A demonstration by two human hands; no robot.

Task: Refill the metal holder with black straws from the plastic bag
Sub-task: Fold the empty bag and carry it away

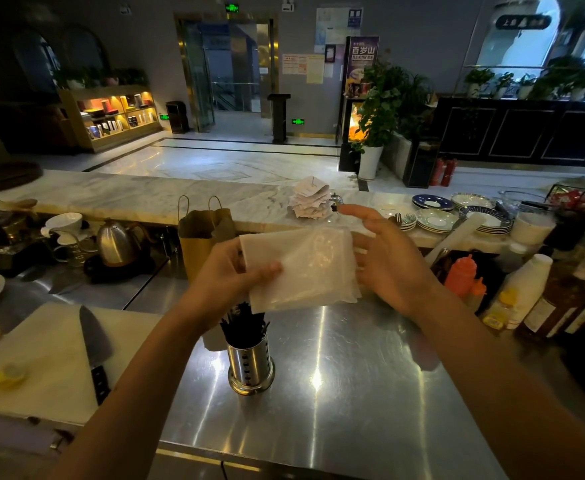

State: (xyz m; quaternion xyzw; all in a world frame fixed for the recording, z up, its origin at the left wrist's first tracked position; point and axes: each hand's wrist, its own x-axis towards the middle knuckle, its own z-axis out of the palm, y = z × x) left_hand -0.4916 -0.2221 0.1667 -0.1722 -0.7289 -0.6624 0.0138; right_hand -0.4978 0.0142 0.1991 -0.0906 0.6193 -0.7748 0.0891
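Note:
A perforated metal holder [250, 365] stands upright on the steel counter [353, 393], holding several black straws [244, 322] that stick out of its top. Above it I hold a folded, flat clear plastic bag [305, 268]; no straws show inside it. My left hand [230, 271] pinches the bag's left edge, thumb on top. My right hand [384, 258] is at the bag's right edge with fingers spread; the bag hides its thumb side, so its hold is unclear.
A white cutting board [41, 362] with a large knife [93, 344] and a yellow lemon piece lies to the left. A brown paper bag [197, 237] and a kettle [118, 242] stand behind. Sauce bottles [464, 275] and stacked plates [436, 220] crowd the right side.

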